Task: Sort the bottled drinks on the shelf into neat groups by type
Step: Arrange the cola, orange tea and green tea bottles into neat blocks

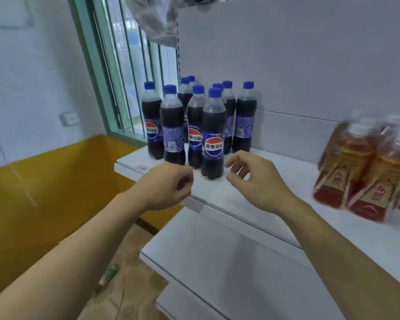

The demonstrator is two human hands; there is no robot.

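Several cola bottles (pixel 214 137) with blue caps and blue labels stand clustered at the left end of the white shelf (pixel 275 185). At the right edge, blurred, stand several amber tea bottles (pixel 365 179) with red and gold labels. My left hand (pixel 169 184) hovers just in front of the cola group with its fingers loosely curled and holds nothing. My right hand (pixel 254 179) hangs right of the front cola bottle, fingers relaxed and slightly bent, close to the bottle but apart from it.
A lower white shelf (pixel 217 262) juts out below. A yellow panel (pixel 44 192) and a barred window (pixel 130 77) lie to the left. Cardboard (pixel 130 285) covers the floor. A plastic bag (pixel 153 17) hangs above the colas.
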